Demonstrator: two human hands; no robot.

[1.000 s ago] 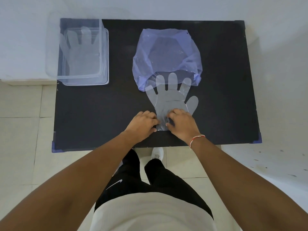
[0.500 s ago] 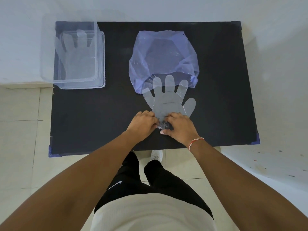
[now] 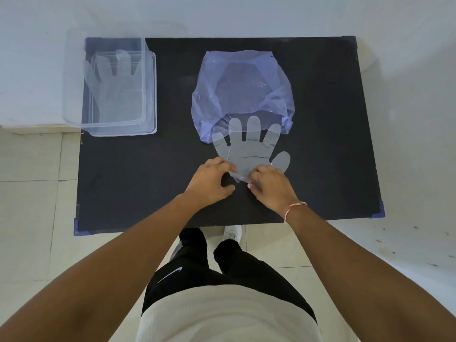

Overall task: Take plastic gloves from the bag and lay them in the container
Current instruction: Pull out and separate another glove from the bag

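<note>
A clear plastic glove (image 3: 249,149) lies flat on the black table (image 3: 138,174), its fingertips over the mouth of a pale purple bag (image 3: 241,90). My left hand (image 3: 209,182) and my right hand (image 3: 270,186) both pinch the glove's cuff, which is crumpled between them. At the table's far left stands a clear container (image 3: 148,95) with another glove (image 3: 116,90) lying flat inside it.
The table stands against a white wall, with tiled floor to the left and in front. Its near corners carry purple caps (image 3: 378,213). My legs and a white shoe (image 3: 232,234) show below the front edge.
Both hands have drawn the glove's cuff a little toward me and bunched it up. The glove has slid slightly farther out from the bag's mouth.
</note>
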